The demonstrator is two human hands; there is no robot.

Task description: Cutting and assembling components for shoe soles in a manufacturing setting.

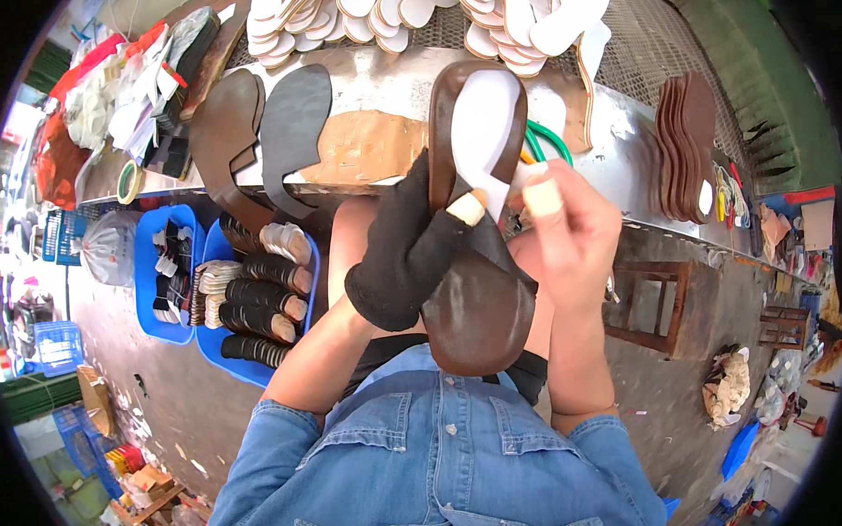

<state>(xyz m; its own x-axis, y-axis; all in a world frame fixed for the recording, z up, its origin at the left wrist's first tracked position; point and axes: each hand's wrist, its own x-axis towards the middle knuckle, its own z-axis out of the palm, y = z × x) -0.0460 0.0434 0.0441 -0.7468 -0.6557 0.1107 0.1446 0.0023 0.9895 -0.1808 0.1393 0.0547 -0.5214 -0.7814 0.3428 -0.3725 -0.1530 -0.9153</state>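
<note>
My left hand [404, 250], in a black glove with a pale covering on the thumb tip, grips a long brown leather shoe piece [479, 321] upright before my lap. On the leather's upper part lies a white sole-shaped insole board [486, 122], my left thumb pressing near its narrow end. The lower part of the leather folds over and hangs down to my shirt. My bare right hand [568, 225], also with a pale covered thumb, is closed beside the board's right edge; whatever its fingers pinch is too small to make out. Green scissor-like handles [551, 140] show just behind it.
White insole boards [375, 10] lie heaped on the metal table's far side. Brown sole-shaped pieces [226, 131] and a dark grey one [296, 128] lie left; a brown stack [684, 142] stands right. Blue baskets [170, 309] with shoe parts are at lower left, a wooden stool [650, 306] right.
</note>
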